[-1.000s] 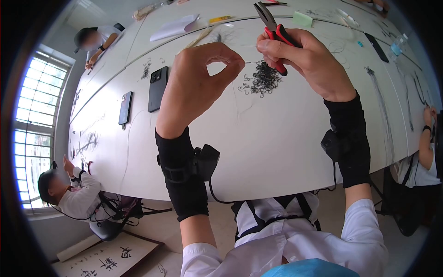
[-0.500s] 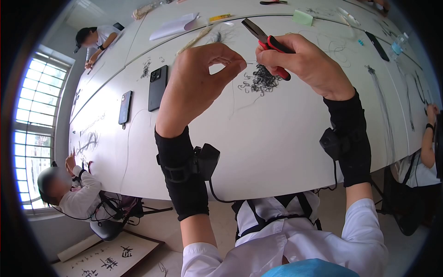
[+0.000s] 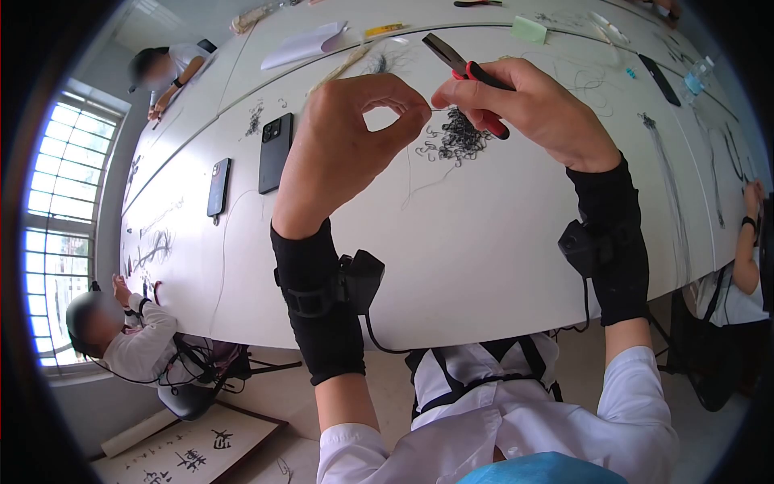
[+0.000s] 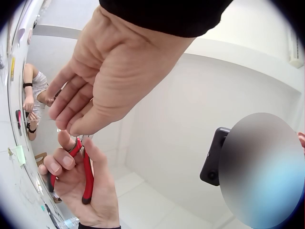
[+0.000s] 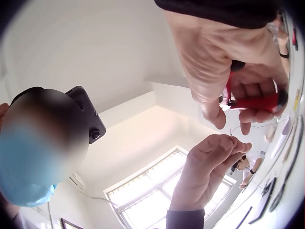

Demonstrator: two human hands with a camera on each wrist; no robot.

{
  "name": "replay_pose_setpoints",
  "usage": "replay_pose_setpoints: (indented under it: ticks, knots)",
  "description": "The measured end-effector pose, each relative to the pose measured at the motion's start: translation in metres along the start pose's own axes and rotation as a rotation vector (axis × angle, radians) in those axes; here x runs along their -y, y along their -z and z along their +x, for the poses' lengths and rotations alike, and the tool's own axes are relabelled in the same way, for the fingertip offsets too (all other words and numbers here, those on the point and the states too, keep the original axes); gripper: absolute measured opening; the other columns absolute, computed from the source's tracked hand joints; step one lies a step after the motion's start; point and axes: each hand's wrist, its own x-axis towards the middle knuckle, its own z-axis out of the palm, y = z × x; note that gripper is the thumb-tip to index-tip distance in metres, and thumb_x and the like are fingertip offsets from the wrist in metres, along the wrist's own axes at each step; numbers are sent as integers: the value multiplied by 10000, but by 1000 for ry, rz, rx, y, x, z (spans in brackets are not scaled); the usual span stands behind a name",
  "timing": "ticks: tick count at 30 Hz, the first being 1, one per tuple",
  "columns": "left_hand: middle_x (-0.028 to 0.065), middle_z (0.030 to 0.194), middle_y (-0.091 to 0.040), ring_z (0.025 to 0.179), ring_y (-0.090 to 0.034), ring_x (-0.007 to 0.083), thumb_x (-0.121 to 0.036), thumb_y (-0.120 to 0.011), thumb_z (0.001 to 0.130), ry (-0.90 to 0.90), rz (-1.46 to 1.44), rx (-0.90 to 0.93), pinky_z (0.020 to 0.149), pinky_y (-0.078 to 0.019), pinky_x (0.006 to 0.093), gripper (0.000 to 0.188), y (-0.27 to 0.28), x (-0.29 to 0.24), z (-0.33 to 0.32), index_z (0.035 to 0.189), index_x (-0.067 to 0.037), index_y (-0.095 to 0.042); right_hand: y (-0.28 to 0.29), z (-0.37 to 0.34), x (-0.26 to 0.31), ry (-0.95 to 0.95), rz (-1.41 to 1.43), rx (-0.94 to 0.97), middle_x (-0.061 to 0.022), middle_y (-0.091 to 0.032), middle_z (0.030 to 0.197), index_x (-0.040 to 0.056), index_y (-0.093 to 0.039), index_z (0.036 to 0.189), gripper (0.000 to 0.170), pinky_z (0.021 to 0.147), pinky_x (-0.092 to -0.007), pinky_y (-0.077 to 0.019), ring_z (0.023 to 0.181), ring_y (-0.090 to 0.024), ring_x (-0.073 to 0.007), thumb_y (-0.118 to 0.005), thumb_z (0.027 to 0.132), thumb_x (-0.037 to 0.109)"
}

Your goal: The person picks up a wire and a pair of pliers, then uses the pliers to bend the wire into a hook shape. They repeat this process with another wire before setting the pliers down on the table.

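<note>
In the head view my left hand [image 3: 351, 149] pinches a thin line [image 5: 231, 131] between thumb and forefinger; fine ends stick out past the fingertips. My right hand [image 3: 544, 113] holds red-handled pliers [image 3: 446, 54] in its palm, their dark nose pointing up and left. The right thumb and forefinger reach out to the left hand's fingertips, at the fine end. In the left wrist view the pliers' red handles [image 4: 87, 179] lie across the right palm. A pile of small black hooks [image 3: 459, 139] is on the table just below and between the hands.
Two phones, one black [image 3: 276, 153] and one bluish [image 3: 218, 189], lie left on the white table [image 3: 451, 266]. Beyond the hands are white paper [image 3: 302, 46], a yellow item [image 3: 383, 30] and a green note [image 3: 528, 31]. A water bottle [image 3: 695, 81] stands right. Other people sit around.
The pliers have swung from nearly upright to pointing up-left. My right thumb and forefinger have moved left, up to the left fingertips. The left hand has hardly moved.
</note>
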Motion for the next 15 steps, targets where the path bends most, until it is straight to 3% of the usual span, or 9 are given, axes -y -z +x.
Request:
replay_pose_setpoints:
  ticks: [2, 12, 15]
  knots:
    - [100, 954, -740, 951, -709, 187, -85, -729, 893, 1, 3, -11, 1052, -478, 356, 114, 0, -1, 0, 962, 5, -723, -7, -1, 3, 37, 13, -19, -4, -526, 637, 23, -674, 785, 395, 578, -245, -363, 570, -493, -110, -731, 852, 408]
    - [107, 986, -739, 994, -706, 192, -87, -718, 906, 28, -13, 13, 1035, -491, 352, 138, -2, 1, 1, 1012, 1, -719, -12, -1, 1, -7, 33, -54, -37, -545, 661, 10, -652, 783, 350, 594, -248, -401, 583, -517, -125, -713, 856, 347]
    - [112, 1015, -736, 998, -707, 192, -60, -702, 911, 48, -90, -58, 1028, -498, 356, 147, -2, 5, 0, 1041, 9, -708, -12, -1, 1, -1, 60, -52, -35, -547, 663, 4, -655, 791, 353, 593, -248, -401, 581, -514, -122, -708, 860, 345]
